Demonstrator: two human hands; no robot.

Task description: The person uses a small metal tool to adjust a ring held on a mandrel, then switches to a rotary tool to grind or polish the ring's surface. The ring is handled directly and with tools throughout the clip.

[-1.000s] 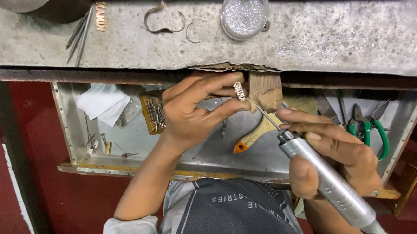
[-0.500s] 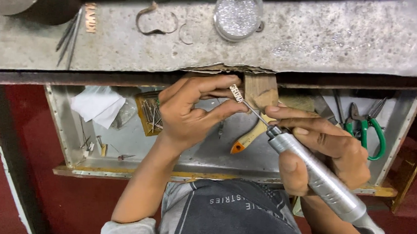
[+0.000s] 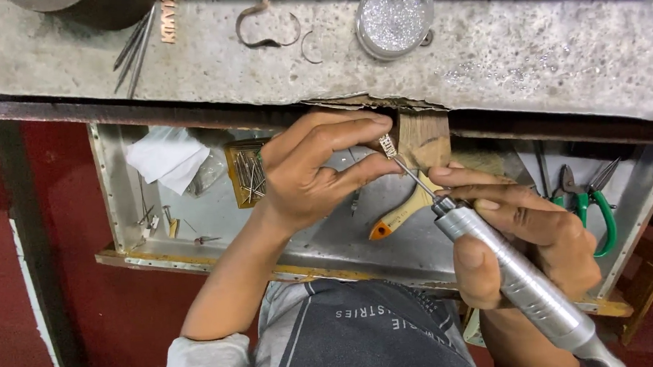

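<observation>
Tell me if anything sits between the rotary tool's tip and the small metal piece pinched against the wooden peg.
Nothing visible does. The left hand pinches the small metal piece against the wooden peg, and the thin bit of the rotary tool in the right hand runs straight to it, with the fingers off to the sides.

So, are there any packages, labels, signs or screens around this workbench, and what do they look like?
No screens, signs or packages.
Small metal lettered strip: pinched in the left hand against the wooden peg, silvery, narrow.
Second lettered piece: lying on the grey bench top, upper left, coppery.
Shirt print: pale lettering on dark grey cloth.
</observation>
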